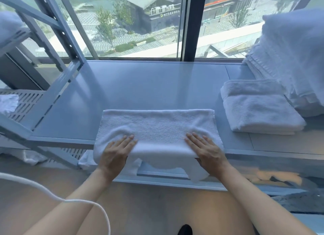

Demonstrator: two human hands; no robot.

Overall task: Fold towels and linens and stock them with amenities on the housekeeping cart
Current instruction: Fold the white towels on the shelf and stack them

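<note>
Both my hands lie flat on the white towel (157,129): my left hand (116,151) near its left end and my right hand (206,151) near its right end, fingers straight and close together, palms pressing down, gripping nothing. That towel sits on the near part of the grey shelf top (149,84) in front of the window (133,22), folded into a long band, with its near edge spilling over the shelf's front lip and hanging down unevenly. To do this step well I think I should smooth outward from the middle toward each end, so trapped air and creases leave the fold before I press it. Then, I judge, the hanging edge wants bringing up and squaring with the far edge; if I fold again over that sag, the bundle will likely come out lopsided. I cannot tell how many layers lie under my palms, so I would check the corners by feel. A folded towel (259,107) already rests to my right, just beside a tall stack of linens (291,56), and matching its width seems a sensible guide.
</note>
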